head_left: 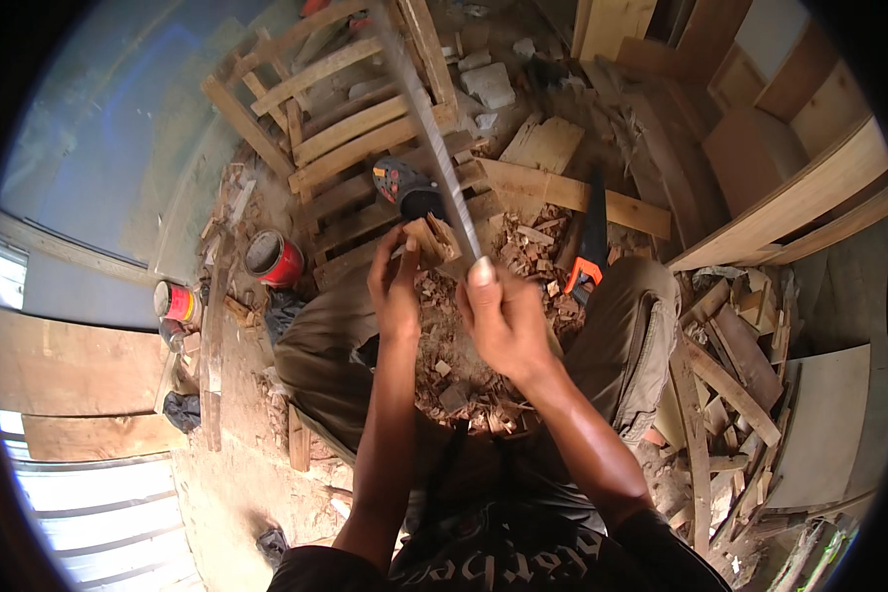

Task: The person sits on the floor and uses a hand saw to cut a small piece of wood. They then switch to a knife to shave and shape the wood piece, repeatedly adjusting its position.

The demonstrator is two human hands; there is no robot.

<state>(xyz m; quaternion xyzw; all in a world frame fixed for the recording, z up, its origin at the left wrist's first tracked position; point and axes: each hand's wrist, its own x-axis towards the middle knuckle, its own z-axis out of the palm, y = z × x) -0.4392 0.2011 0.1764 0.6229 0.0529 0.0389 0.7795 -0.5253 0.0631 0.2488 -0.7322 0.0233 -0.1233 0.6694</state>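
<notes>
My right hand (508,321) is closed around the lower end of a machete (434,138). Its long, narrow grey blade slants up and away to the left, smeared by motion; any handle is hidden in my fist. My left hand (395,286) pinches a short, split block of wood (432,243) on its near left side, just left of the blade's lower part. The block stands apart from the blade. Right behind it lies a dark, rounded object (403,185) with orange marks, its kind unclear. Wood chips (479,395) cover the floor between my legs.
A slatted wooden frame (350,138) lies ahead. Beside my right knee rests a handsaw (590,237) with an orange handle, near a plank (582,197). Red cans (274,259) stand left. Scrap wood (730,375) is heaped at right, below leaning boards (799,207).
</notes>
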